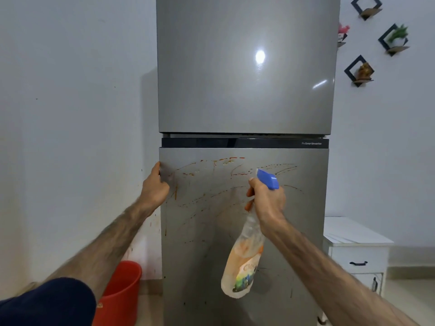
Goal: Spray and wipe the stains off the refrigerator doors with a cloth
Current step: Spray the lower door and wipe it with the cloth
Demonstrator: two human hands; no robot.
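At frame centre, the right hand grips the spray bottle before the stained lower door, while the left hand apparently clasps that door's left edge.

Red bucket on the floor, low to my left, near the wall. White cabinet to my right, black handle on its drawer. Up on the right wall, four black diamond shelves: top one looks bare, next holds a green plant, lowest a brown figure. The fourth, with something pink, is partly hidden.
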